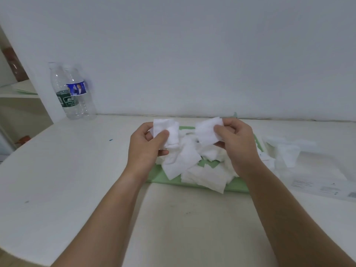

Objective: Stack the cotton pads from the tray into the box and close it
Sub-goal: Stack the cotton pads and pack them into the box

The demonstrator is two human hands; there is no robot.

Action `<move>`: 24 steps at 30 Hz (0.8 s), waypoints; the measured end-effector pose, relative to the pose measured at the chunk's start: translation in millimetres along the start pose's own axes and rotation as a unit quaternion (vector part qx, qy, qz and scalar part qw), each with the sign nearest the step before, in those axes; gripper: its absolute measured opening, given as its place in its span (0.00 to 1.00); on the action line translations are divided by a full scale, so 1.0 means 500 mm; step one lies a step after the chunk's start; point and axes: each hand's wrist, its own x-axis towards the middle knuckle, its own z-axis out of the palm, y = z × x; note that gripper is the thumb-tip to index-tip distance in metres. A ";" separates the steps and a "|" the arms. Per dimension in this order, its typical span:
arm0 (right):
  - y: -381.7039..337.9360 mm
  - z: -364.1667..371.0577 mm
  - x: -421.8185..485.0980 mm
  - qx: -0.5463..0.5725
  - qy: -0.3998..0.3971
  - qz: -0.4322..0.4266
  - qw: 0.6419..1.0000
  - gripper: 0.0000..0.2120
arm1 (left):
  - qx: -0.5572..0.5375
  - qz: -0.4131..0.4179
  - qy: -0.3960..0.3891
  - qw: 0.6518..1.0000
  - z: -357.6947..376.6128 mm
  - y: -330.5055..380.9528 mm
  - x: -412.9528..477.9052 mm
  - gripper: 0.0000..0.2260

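tray [157,176] on tabletop [77,170], cotton pads [192,166] heaped in it | left hand [144,149] over tray, fingers [162,134] pinching pad bunch [163,128] | right hand [240,147] over tray, pinching raised pad [207,132] | box [285,151] right of tray, blurred | two bottles [75,93] beyond tray, leftward

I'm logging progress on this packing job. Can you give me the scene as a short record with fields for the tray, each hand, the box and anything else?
tray: green, on the table, under a heap of loose pads
left hand: pinches a small bunch of pads above the tray
right hand: pinches another pad above the tray
box: clear, right of the tray; open or closed unclear
other: two plastic bottles, far left of the table
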 end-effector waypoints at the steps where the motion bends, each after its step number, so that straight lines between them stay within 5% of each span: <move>1: -0.002 -0.006 -0.002 0.050 -0.007 0.016 0.999 0.04 | 0.001 -0.001 -0.004 1.000 0.002 0.000 -0.002 0.07; 6: -0.013 -0.015 -0.023 0.122 -0.039 0.046 0.991 0.09 | 0.019 0.000 -0.046 0.999 0.013 0.005 -0.013 0.09; 14: -0.029 0.019 -0.061 0.067 -0.084 0.014 0.994 0.11 | 0.028 0.009 -0.111 0.993 0.038 0.009 -0.032 0.14; 24: -0.011 0.024 -0.058 -0.025 -0.041 -0.022 0.999 0.12 | 0.005 -0.007 -0.153 0.988 0.046 0.007 -0.038 0.09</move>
